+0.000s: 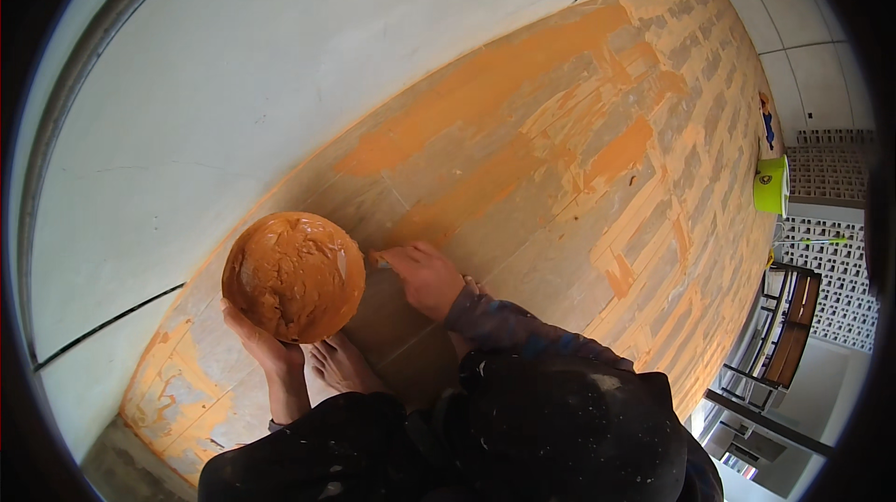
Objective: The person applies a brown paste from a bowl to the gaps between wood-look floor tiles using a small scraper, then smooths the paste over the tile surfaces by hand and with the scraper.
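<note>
My left hand [264,343] is wrapped round the lower side of a round bowl [352,264], holding it up above the floor near the wall. Thick orange paste [294,280] with a rough, scooped surface fills much of the bowl. To the right of it, my right hand [431,280] is closed low over the plank-patterned floor [523,255]. An orange-smeared bit shows at its fingertips, too small to name. Orange paste [495,82] is spread in wide streaks over the floor ahead, thickest along the wall.
A white wall [280,63] runs along the left side. My bare foot [338,362] is just below the bowl. At the far right are a lime-green bucket [771,187], a small blue object [767,124], a dark-framed shelf [791,327] and a patterned block screen [845,306].
</note>
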Demonstrator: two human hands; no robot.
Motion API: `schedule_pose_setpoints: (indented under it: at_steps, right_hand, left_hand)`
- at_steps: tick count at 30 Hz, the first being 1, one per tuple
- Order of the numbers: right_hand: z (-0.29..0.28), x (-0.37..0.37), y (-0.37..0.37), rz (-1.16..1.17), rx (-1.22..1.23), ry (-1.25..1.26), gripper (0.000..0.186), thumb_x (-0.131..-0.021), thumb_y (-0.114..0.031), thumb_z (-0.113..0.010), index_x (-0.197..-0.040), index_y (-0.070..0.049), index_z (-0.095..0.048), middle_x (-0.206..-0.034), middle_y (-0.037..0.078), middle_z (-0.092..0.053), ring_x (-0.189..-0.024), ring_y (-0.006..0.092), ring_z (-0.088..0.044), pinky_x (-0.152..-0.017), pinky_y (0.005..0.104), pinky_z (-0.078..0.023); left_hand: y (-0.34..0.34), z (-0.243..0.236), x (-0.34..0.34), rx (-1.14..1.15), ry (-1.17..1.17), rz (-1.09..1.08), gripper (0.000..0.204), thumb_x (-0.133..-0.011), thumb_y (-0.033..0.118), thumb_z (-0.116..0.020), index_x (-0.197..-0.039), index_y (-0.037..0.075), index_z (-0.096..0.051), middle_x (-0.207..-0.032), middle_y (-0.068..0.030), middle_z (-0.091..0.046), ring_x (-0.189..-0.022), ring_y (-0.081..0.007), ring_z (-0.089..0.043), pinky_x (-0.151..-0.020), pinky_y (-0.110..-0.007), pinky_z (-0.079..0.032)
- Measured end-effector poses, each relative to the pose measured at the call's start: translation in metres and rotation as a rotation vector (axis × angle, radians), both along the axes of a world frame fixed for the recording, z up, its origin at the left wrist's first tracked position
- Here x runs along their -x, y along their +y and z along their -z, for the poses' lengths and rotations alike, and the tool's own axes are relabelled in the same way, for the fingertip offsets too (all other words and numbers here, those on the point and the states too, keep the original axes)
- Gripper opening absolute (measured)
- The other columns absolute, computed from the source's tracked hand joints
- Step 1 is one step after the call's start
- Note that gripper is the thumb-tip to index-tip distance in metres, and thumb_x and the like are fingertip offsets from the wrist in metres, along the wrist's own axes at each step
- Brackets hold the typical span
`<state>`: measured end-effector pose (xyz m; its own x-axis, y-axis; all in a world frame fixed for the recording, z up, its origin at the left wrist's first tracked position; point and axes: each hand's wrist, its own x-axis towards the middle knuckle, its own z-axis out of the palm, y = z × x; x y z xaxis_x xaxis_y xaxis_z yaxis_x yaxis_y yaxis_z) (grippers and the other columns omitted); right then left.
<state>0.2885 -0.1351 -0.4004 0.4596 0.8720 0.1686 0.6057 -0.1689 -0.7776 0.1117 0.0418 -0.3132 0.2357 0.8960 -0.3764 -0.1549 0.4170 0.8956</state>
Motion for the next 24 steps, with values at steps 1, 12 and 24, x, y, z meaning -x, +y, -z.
schedule_pose_setpoints:
  at_steps: [1, 12, 24]
  right_hand:
    - [-0.003, -0.015, -0.007, 0.127, 0.050, 0.039, 0.034, -0.089, -0.003, -0.062, -0.123, -0.004, -0.067, -0.111, 0.018, -0.070, -0.103, 0.0376, -0.064, -0.091, 0.0456, -0.053]
    - [0.017, -0.084, -0.066, 0.449, 0.121, -0.331, 0.029, -0.091, -0.005, -0.057, -0.118, -0.002, -0.067, -0.099, 0.019, -0.069, -0.099, 0.0424, -0.062, -0.088, 0.0511, -0.052]
    - [0.003, -0.029, -0.010, 0.213, 0.118, -0.337, 0.026, -0.083, -0.004, -0.067, -0.109, -0.003, -0.070, -0.100, 0.015, -0.067, -0.097, 0.0375, -0.062, -0.084, 0.0459, -0.054]
  left_hand:
    - [0.003, 0.000, 0.000, -0.012, -0.005, 0.002, 0.065, -0.110, 0.054, -0.031, -0.155, 0.008, -0.037, -0.154, -0.0118, -0.046, -0.143, -0.0271, -0.044, -0.117, -0.044, -0.039]
    - [0.004, 0.001, 0.007, -0.015, -0.006, -0.018, 0.066, -0.110, 0.055, -0.031, -0.154, 0.007, -0.039, -0.153, -0.0117, -0.047, -0.142, -0.0273, -0.045, -0.118, -0.044, -0.039]
    - [0.002, -0.006, 0.006, -0.048, -0.024, 0.050, 0.065, -0.109, 0.059, -0.034, -0.149, 0.008, -0.043, -0.146, -0.0094, -0.050, -0.134, -0.0244, -0.051, -0.111, -0.041, -0.046]
